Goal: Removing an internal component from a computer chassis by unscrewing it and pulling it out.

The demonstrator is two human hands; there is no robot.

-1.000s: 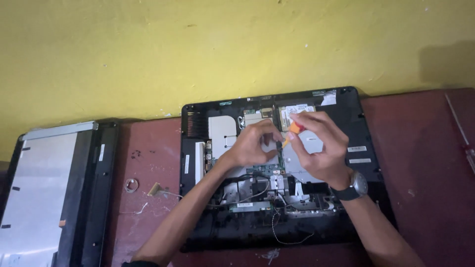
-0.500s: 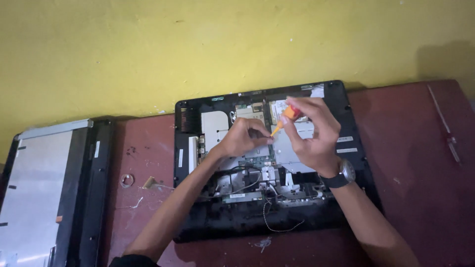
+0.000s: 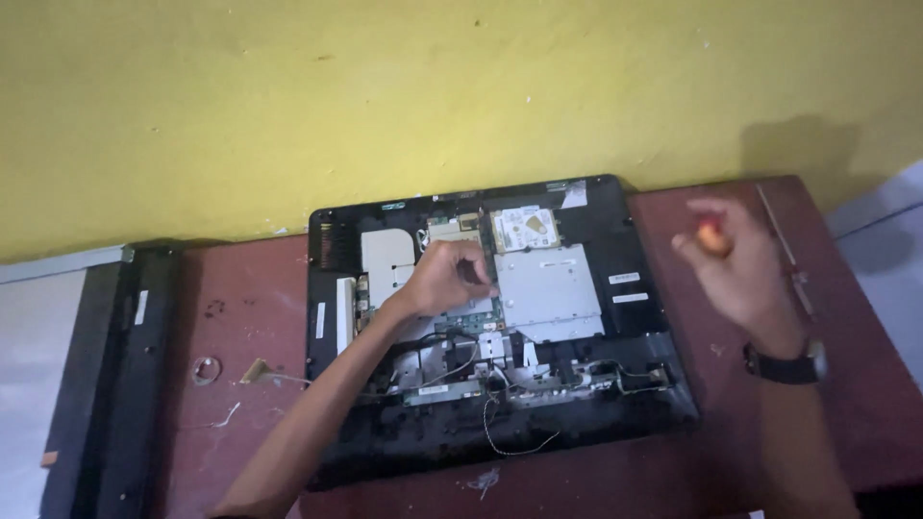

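Lay flat on a reddish-brown table (image 3: 240, 288) against a yellow wall (image 3: 385, 96): an opened laptop chassis (image 3: 663, 384), black, back cover off, boards and drives exposed. Filled the middle of the tabletop, well left of the right hand (image 3: 735, 264) and directly under the left hand (image 3: 447, 277). Beside it at the far left, well apart: a detached black panel with a grey face (image 3: 96, 384), partly cut off by the edge of view.

Within the chassis, from large to small: a silver drive cover (image 3: 548, 293) right of centre, just beside the left hand; a pale metal shield (image 3: 386, 255) at upper left; a small hard drive (image 3: 525, 229) near the top edge; a green circuit board (image 3: 471, 312) just below the left hand; loose thin wires (image 3: 510, 442) trailing across the lower part.

Reached in from lower left, forearm stretched diagonally over the chassis, left hand curled palm-down, fingertips (image 3: 478, 272) bunched together and pressed on the parts at the centre. Could not tell whether anything was pinched there.

Raised off to the right, above the table's right part and clear of the chassis, blurred: right hand, wrist bent, dark wristwatch (image 3: 788, 365) on it, fingers closed around an orange-handled screwdriver (image 3: 711, 237), only the handle showing. Hands well apart.

On the bare table left of the chassis: a small metal ring (image 3: 204, 369) and a scrap of tan tape (image 3: 256, 371).
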